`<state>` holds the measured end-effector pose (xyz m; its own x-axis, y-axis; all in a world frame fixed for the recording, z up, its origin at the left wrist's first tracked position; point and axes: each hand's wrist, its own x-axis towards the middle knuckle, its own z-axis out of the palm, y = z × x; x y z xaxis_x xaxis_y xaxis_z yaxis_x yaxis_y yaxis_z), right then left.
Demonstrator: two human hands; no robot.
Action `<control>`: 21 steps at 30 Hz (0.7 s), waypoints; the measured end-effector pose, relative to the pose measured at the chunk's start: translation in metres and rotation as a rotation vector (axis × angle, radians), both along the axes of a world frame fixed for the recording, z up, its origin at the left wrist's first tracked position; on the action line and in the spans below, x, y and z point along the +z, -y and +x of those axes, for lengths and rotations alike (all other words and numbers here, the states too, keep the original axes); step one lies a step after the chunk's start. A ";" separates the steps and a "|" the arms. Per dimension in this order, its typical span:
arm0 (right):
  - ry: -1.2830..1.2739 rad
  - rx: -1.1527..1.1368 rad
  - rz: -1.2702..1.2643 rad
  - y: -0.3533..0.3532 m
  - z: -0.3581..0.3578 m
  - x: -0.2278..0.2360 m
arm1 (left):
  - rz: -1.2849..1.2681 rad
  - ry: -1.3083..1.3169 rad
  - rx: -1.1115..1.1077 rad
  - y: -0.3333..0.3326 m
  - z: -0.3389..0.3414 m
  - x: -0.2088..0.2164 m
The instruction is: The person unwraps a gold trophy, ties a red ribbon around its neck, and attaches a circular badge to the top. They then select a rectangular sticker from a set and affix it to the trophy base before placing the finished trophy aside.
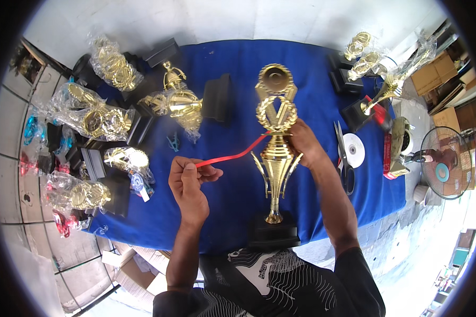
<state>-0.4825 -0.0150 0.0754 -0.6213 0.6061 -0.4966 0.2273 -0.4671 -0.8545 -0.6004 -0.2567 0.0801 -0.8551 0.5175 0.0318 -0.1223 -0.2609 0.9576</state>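
A tall gold trophy (276, 158) on a black base stands upright at the table's near edge, with a wreath and a round top piece. My left hand (192, 185) pinches one end of a red ribbon (230, 157) between thumb and fingers, left of the trophy. From there the ribbon runs up to the trophy's neck, just under the wreath. My right hand (304, 141) is at the neck's right side, partly behind the trophy. Its fingertips are hidden, so I cannot see what they grip.
Plastic-wrapped gold trophies (92, 113) crowd the table's left side. Scissors (344, 158) lie over a white ribbon roll (351, 150) to the right. Further right are a red box (394, 154), another gold trophy (388, 92) and a fan (443, 162). A blue cloth (222, 58) covers the table.
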 end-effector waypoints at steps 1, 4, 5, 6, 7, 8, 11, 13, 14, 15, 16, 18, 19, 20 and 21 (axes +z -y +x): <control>0.004 0.077 0.000 0.004 -0.013 -0.009 | -0.010 0.003 0.037 0.002 0.000 -0.001; 0.123 0.238 0.057 0.013 -0.033 -0.037 | 0.075 0.009 0.107 0.006 -0.008 -0.010; 0.101 0.308 0.083 0.014 -0.036 -0.043 | 0.034 -0.010 0.134 0.008 -0.012 -0.013; 0.097 0.370 0.117 0.012 -0.037 -0.048 | 0.018 -0.009 0.160 0.007 -0.015 -0.017; 0.105 0.373 0.160 0.011 -0.038 -0.052 | 0.023 0.014 0.180 0.007 -0.019 -0.021; 0.134 0.367 0.213 0.008 -0.037 -0.054 | -0.026 0.013 0.186 0.007 -0.022 -0.024; 0.347 0.421 0.503 -0.004 -0.029 -0.052 | -0.114 0.061 0.172 0.006 -0.025 -0.033; 0.429 0.442 0.629 -0.009 -0.023 -0.049 | -0.144 0.075 0.151 0.005 -0.024 -0.037; 0.422 0.432 0.631 -0.011 -0.019 -0.047 | -0.164 0.055 0.165 0.004 -0.024 -0.039; 0.416 0.417 0.624 -0.012 -0.015 -0.047 | -0.176 0.056 0.170 0.003 -0.025 -0.040; 0.395 0.419 0.612 -0.013 -0.011 -0.046 | -0.183 0.078 0.169 0.003 -0.025 -0.042; 0.341 0.421 0.604 -0.020 -0.003 -0.043 | -0.197 0.051 0.173 0.002 -0.028 -0.043; 0.321 0.438 0.553 -0.023 0.002 -0.041 | -0.171 0.059 0.177 0.002 -0.031 -0.043; 0.296 0.457 0.514 -0.027 0.007 -0.037 | -0.205 0.023 0.175 0.003 -0.033 -0.043; 0.248 0.478 0.488 -0.031 0.011 -0.033 | -0.213 0.002 0.176 0.004 -0.036 -0.041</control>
<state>-0.4720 0.0164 0.0427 -0.7781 0.4848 -0.3995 0.5251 0.1528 -0.8372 -0.6363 -0.2608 0.0389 -0.9324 0.3558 -0.0633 -0.0944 -0.0707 0.9930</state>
